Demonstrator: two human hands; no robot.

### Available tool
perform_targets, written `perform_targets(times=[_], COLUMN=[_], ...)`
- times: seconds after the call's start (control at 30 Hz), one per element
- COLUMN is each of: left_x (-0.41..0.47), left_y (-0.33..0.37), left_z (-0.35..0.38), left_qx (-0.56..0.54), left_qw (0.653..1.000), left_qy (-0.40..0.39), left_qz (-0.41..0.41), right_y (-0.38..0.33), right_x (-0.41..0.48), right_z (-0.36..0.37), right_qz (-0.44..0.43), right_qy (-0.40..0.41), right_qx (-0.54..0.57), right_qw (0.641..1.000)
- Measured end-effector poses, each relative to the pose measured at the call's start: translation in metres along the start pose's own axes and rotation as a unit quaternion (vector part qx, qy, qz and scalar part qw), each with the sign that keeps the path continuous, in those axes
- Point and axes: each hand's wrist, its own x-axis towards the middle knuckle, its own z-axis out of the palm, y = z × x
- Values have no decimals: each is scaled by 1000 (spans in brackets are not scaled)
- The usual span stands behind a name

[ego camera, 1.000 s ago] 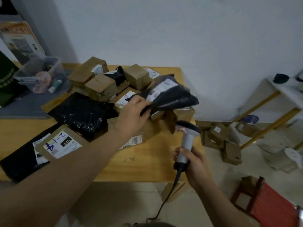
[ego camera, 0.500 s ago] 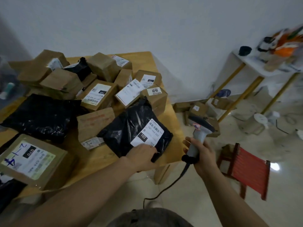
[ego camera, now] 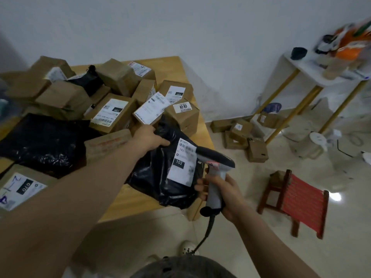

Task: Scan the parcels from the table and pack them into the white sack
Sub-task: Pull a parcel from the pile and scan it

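A black plastic parcel [ego camera: 158, 177] with a white label marked 102 lies at the near right corner of the wooden table [ego camera: 130, 201], partly hanging over the edge. My left hand [ego camera: 149, 137] grips its top edge. My right hand [ego camera: 224, 195] holds a grey handheld scanner [ego camera: 215, 169] by the handle, its dark head almost touching the label. Several brown cardboard parcels [ego camera: 114, 115] with labels are piled further back on the table. No white sack is in view.
A large black bag [ego camera: 44, 141] and a labelled box [ego camera: 22, 187] lie at the table's left. Small boxes [ego camera: 247, 135] sit on the floor by a white shelf [ego camera: 313, 81]. A red stool [ego camera: 297, 201] stands at the right. The scanner cable hangs down toward my shoe.
The black parcel came down from the air onto the table corner. My left hand shifted from its lower edge to its top edge. The scanner moved in close to the label.
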Motion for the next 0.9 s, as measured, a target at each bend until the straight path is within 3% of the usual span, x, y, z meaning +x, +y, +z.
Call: perform_targets(times=[0.2, 0.4, 0.67, 0.9], left_x=[-37, -100, -186, -229], left_y=[4, -31, -105, -159], left_z=[-90, -168, -210, -233], left_qx=[-161, -312, -359, -358], left_qw=[981, 911, 816, 780], left_qy=[100, 265, 451, 513], left_qz=[30, 47, 30, -14], right_y=[-39, -56, -47, -12], right_x=[5, -4, -28, -47], right_z=[47, 122, 207, 260], right_qz=[-64, -101, -136, -123], right_qy=[-71, -238, -351, -395], right_qx=[-87, -91, -189, -216], right_qw=[992, 962, 907, 884])
